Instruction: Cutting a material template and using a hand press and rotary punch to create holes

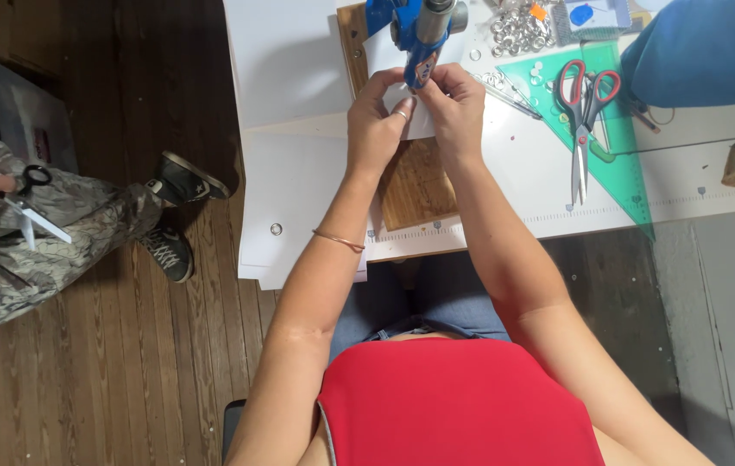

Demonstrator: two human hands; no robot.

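**Trainee:** Dark floorboards (126, 362) run under a white worktop (505, 185), and a second person sits at the left with small scissors (33, 179). What is set up at the press?

**Instructor:** A blue eyelet press (420, 34) stands at the far edge of the worktop on a wooden board (415, 185). A small white sheet of paper (406, 103) lies under its head.

**Trainee:** How are the hands placed?

**Instructor:** The left hand (376, 121) and right hand (455, 108) meet just below the press head. Each grip is nearly closed, thumb and fingertips pinching the near part of the paper from either side. Neither hand touches the press lever.

**Trainee:** How is this step best done?

**Instructor:** In my judgement, hold the paper flat on the board, keep both pinches level so that the sheet does not skew, and keep fingertips beside the head, not under it. Check alignment before any pressure.

**Trainee:** What else is nearby?

**Instructor:** Loose metal eyelets (518, 30) lie heaped toward the far right of the press. Red-handled scissors (585, 112) rest on a green set square (622, 147) at the right. A large white sheet (285, 211) with one eyelet (276, 229) fitted hangs over the left edge. A blue sleeve (704, 60) of another person crosses the far right corner.
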